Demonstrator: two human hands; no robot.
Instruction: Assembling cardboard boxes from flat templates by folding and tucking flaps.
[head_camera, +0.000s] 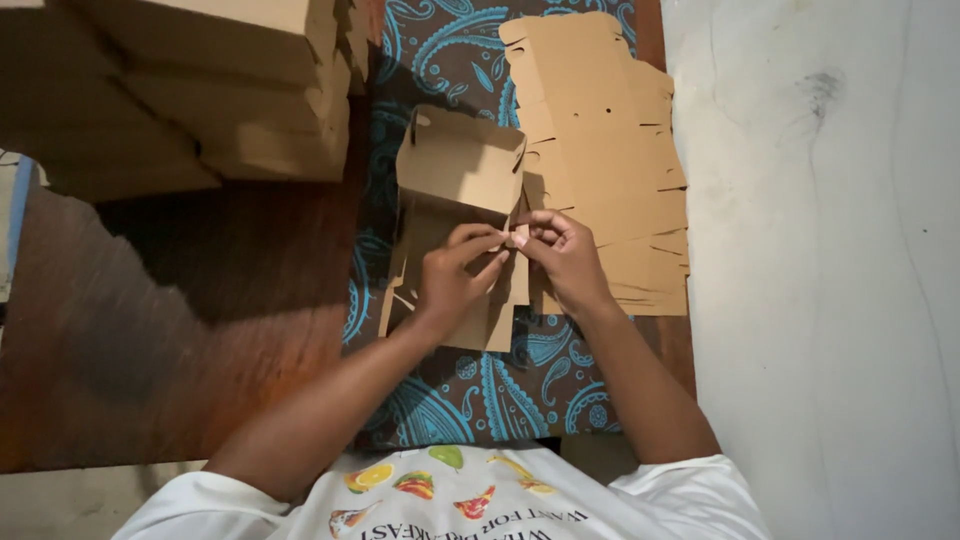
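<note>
Your left hand (452, 275) and right hand (562, 255) are both pinched on the half-folded brown cardboard box (462, 180) lying on the blue paisley cloth (480, 390), apparently at a small side tab, so keep that fold square before pressing it home.

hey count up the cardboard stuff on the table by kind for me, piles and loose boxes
Half-folded cardboard box, held by the left hand and right hand: 1
Pile of flat cardboard blanks: 1
Stack of folded boxes: 1
Total: 3 (sheets within each pile are too close-packed to count)
</note>
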